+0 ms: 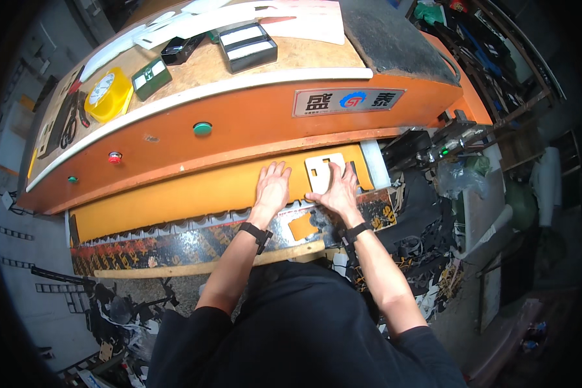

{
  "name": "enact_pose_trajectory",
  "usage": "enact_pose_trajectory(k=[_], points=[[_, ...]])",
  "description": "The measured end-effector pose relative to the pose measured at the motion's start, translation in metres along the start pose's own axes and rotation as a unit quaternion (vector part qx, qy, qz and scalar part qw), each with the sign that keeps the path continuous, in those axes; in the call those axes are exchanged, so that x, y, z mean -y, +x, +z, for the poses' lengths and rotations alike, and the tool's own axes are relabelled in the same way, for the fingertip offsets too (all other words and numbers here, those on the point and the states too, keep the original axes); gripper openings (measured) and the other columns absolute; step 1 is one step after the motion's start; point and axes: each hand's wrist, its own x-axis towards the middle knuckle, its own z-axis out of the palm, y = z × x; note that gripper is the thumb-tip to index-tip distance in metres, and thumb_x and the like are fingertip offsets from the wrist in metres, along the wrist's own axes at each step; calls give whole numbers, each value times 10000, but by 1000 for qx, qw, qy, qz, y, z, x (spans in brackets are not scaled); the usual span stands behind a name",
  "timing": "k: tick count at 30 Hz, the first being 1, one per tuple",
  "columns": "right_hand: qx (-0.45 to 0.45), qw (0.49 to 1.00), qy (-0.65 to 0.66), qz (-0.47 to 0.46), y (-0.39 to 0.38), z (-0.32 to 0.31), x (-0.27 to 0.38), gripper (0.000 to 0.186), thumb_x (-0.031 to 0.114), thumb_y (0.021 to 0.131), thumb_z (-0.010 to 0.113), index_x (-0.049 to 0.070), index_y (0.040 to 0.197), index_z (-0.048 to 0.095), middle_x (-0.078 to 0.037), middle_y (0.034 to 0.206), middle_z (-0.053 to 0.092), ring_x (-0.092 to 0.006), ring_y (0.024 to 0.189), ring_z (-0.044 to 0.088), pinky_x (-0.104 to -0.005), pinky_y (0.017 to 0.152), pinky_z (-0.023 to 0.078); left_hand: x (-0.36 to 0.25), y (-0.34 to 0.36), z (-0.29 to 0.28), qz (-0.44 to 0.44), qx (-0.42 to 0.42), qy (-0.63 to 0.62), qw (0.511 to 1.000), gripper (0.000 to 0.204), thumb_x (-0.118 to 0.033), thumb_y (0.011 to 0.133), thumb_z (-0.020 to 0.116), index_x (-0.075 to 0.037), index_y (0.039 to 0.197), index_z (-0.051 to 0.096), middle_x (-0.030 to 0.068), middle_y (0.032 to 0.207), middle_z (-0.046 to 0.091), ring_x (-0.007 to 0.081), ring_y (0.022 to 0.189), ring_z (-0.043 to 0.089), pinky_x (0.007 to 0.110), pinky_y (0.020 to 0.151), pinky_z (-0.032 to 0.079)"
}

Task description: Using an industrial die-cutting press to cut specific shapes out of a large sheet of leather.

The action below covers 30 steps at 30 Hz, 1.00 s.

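Observation:
A long yellow sheet (149, 204) lies along the front of the orange machine (252, 118). My left hand (273, 187) rests on it with fingers apart, holding nothing. To its right a white plate (318, 168) with rectangular cut-outs sits on the sheet. My right hand (336, 193) grips that plate, thumb at its lower-left corner and fingers at its right side. Below the hands, a small yellow cut piece (302, 226) lies on the worn metal front strip (239, 239), near the sheet's notched front edge.
On the machine's top are a yellow round dial object (116, 97), a green box (151, 79), black boxes (247, 46), scissors (71, 126) and white sheets (291, 19). Buttons (202, 129) dot the orange front. Dark scraps (407, 233) pile at right; a rack (485, 58) stands behind.

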Motion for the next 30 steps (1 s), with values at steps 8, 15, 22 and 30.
enact_pose_trajectory(k=[8,15,22,30], points=[[-92,984,147,49,-46,-11,-32,964,303,655,981,114,1486,530,-304,1567,401,-488,1520,356,-619,1265,336,-8,-56,26,-32,27,-123,991,545,-233,1022,720,-144,1551,627,161,1728,445,410,1636,320,686,1326,169],[-51,993,107,-14,-74,21,54,940,316,630,968,75,1449,575,-374,1580,329,-570,1439,359,-646,1190,349,-3,-97,37,-92,-88,-365,922,524,-204,1152,470,46,1613,471,268,1661,481,441,1566,429,525,1331,281],[-36,994,95,-41,-104,46,53,936,322,717,965,36,1498,536,-368,1596,339,-586,1436,380,-643,1182,350,-11,-107,34,-86,-101,-344,930,592,-282,1162,463,78,1630,429,283,1673,464,451,1560,427,513,1320,304],[-42,977,112,179,-84,9,-41,694,265,802,982,-48,1296,608,-285,1238,680,-434,1198,669,-503,1036,543,-20,-109,29,-138,-67,-277,949,841,-159,917,871,47,1617,455,264,1588,521,432,1486,490,504,1272,382]])
